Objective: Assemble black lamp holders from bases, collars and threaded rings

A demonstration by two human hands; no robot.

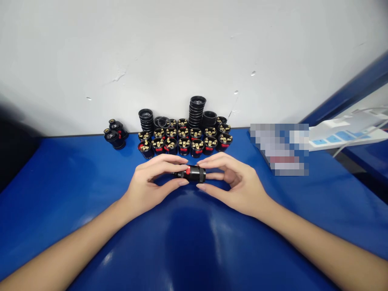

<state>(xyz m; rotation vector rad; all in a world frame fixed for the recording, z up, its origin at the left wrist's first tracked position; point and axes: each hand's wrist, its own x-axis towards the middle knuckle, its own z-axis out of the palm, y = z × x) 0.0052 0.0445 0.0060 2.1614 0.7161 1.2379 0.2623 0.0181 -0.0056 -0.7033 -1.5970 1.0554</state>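
A black lamp holder (195, 173) with a small red switch lies on its side between my two hands, just above the table. My left hand (154, 180) grips its narrow end, fingers over the top and thumb underneath. At the wide end, the thumb and fingers of my right hand (233, 180) close around the ribbed black ring. Behind my hands stand rows of black socket bodies (184, 146) with brass contacts facing up and red tabs. Two capped lamp holders (114, 138) stand farther left.
Black threaded rings are stacked in a tall pile (196, 113) and a shorter pile (146, 120) by the white wall (182, 48). Loose thin rings (163, 122) rest on the sockets. A blurred-out flat item (279, 149) lies right on the blue table (91, 258).
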